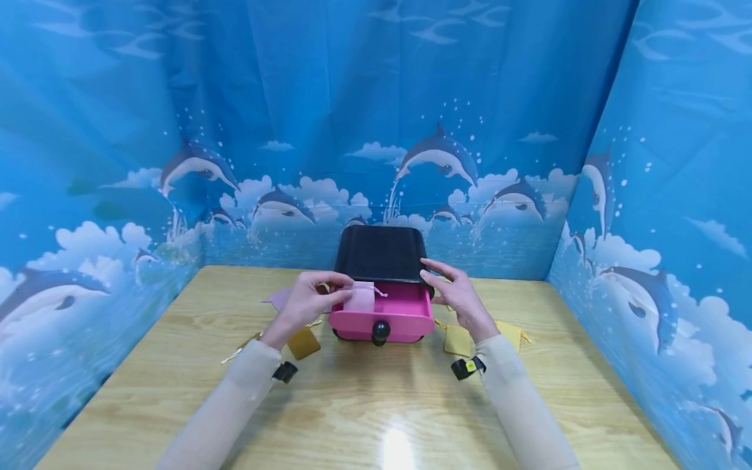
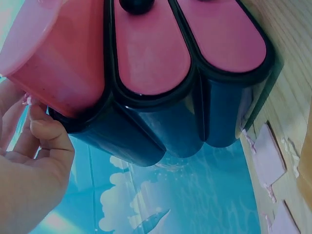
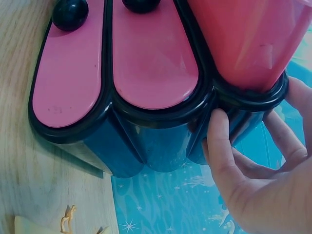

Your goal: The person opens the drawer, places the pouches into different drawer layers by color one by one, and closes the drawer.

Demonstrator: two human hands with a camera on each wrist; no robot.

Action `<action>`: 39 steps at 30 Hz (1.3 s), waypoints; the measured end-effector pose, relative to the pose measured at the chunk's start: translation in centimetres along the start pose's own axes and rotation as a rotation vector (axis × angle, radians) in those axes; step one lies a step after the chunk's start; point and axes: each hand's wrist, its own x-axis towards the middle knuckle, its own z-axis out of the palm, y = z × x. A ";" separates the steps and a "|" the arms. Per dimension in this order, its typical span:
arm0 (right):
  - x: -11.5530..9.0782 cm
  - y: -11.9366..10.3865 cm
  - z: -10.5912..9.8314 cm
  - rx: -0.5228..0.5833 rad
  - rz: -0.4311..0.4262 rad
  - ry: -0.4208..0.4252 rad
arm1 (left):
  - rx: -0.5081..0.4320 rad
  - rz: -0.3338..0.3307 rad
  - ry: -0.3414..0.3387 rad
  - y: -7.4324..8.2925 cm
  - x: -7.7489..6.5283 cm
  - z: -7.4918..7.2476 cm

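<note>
A black cabinet (image 1: 382, 253) with three stacked pink drawers stands on the table. Its top drawer (image 1: 405, 325) is pulled out, a round black knob (image 1: 380, 332) on the front. My left hand (image 1: 311, 297) pinches a pale pink drawstring pouch (image 1: 360, 297) between thumb and fingers at the drawer's left side. The pouch's cord trails to the right; in the left wrist view the pouch is mostly hidden. My right hand (image 1: 461, 297) rests against the cabinet's upper right edge, fingers spread along its side (image 3: 243, 117), holding nothing loose.
Left of the cabinet lie a lilac pouch (image 1: 279, 299) and a brown-gold pouch (image 1: 303, 343). Yellow pouches (image 1: 457, 340) lie on the right, partly behind the right wrist. Pale pink pouches (image 2: 268, 156) show beside the cabinet. A dolphin-print curtain (image 1: 376, 117) surrounds the wooden table (image 1: 352, 418).
</note>
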 end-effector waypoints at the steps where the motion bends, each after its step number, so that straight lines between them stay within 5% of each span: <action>1: 0.0 0.0 0.0 0.000 -0.002 0.000 | 0.011 0.002 0.001 0.0 0.0 0.0; 6: 0.0 0.1 -0.1 -0.001 -0.006 -0.003 | 0.085 0.004 -0.012 0.1 0.1 0.1; 11: 0.0 0.1 -0.1 -0.002 -0.004 -0.002 | 0.177 0.081 -0.001 0.2 0.1 0.3; 20: 0.1 0.1 0.0 -0.001 -0.009 0.003 | 0.212 0.114 0.016 0.3 0.2 0.6; 39: -0.6 -0.8 0.3 -0.008 0.019 -0.014 | -0.016 0.033 0.086 -0.8 0.1 -0.3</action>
